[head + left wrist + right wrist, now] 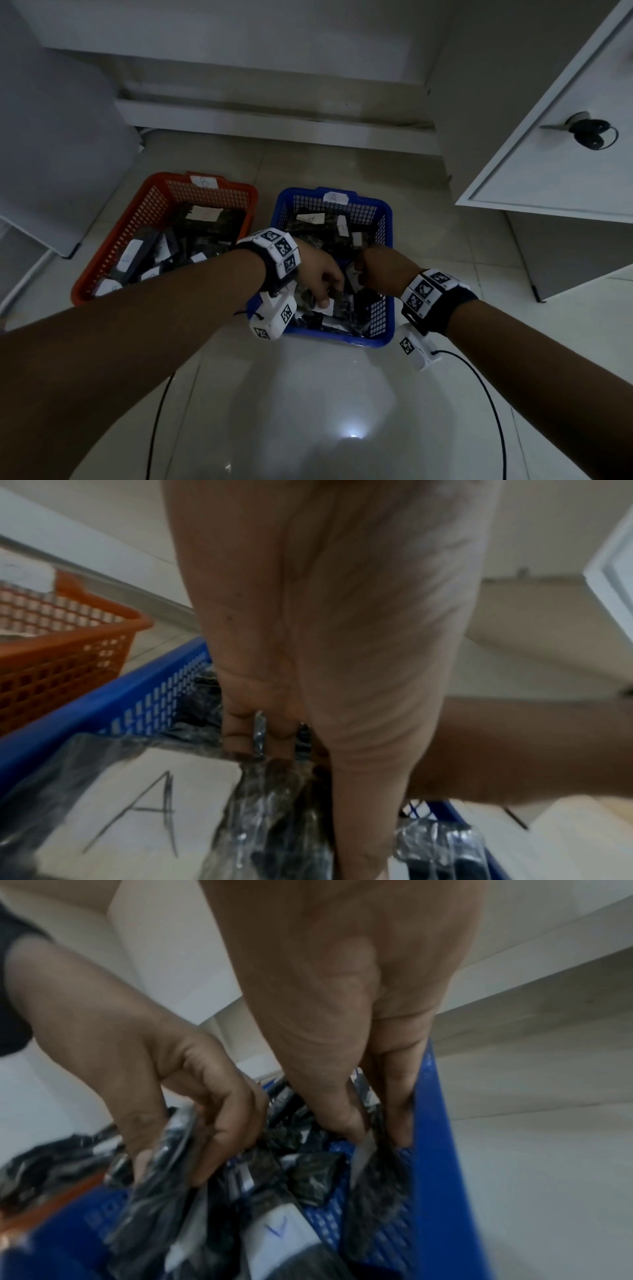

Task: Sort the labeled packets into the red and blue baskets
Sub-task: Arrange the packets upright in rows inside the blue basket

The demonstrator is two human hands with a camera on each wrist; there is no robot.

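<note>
The blue basket (376, 322) and the red basket (102, 260) stand side by side on the floor, both holding clear packets of dark contents with white labels. Both hands reach into the blue basket. My left hand (322, 281) pinches the crinkled edge of a packet (274, 804); a white label marked A (147, 818) lies under clear plastic just left of it. My right hand (376, 270) pinches a dark packet (377, 1177) with a white label strip (363, 1153) close to the blue basket's wall (435, 1150). The red basket (68, 647) sits left of the blue rim (103, 702).
A white cabinet door with a key in its lock (548, 154) hangs open at the right. A white panel (51, 154) leans at the left and a low white ledge (274, 120) runs behind the baskets. Black cables (493, 411) trail over the glossy tiled floor.
</note>
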